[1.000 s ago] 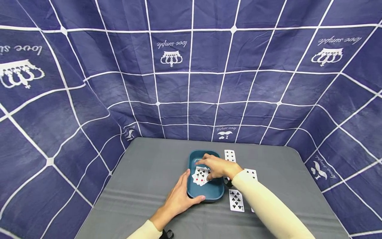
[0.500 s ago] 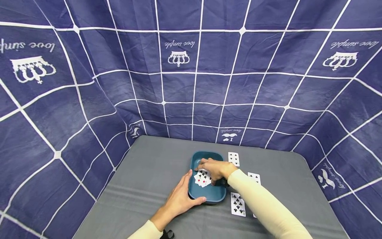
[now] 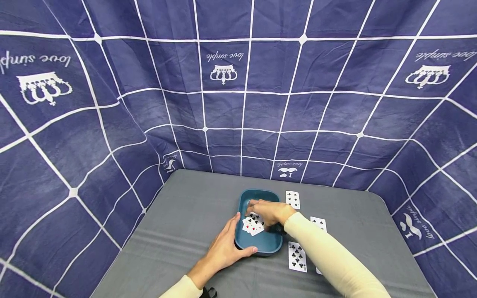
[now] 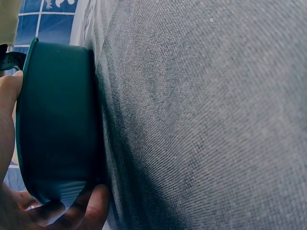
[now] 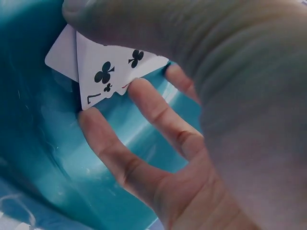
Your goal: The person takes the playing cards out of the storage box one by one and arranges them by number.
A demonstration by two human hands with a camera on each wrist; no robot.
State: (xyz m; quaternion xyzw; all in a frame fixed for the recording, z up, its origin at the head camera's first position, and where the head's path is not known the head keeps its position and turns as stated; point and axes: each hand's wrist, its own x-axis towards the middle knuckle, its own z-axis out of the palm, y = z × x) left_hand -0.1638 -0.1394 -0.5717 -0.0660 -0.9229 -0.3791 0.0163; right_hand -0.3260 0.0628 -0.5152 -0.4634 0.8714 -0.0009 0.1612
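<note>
In the head view a blue tray [image 3: 257, 245] holds a fanned pile of playing cards [image 3: 252, 229], clubs and red diamonds among them. My right hand [image 3: 271, 212] reaches over the pile and pinches it. From the right wrist, the thumb of the hand [image 5: 201, 143] lies along one side of the cards [image 5: 91, 57], and two fingertips touch their opposite edge. My left hand [image 3: 222, 244] grips the tray's near left corner, thumb at the near rim. The left wrist view has that hand [image 4: 43, 191] against the tray's outer wall [image 4: 60, 110].
Right of the tray, several face-up cards lie on the grey cloth [image 3: 179, 223]: one at the back [image 3: 292, 200], one farther right [image 3: 318, 223], a clubs card in front [image 3: 297, 256], and one mostly behind the right sleeve [image 3: 331, 263]. Blue curtains [image 3: 223, 107] surround the table.
The fingers of my right hand have drawn in from beyond the pile onto its far edge. My left hand has stayed on the tray. The head view has shifted slightly.
</note>
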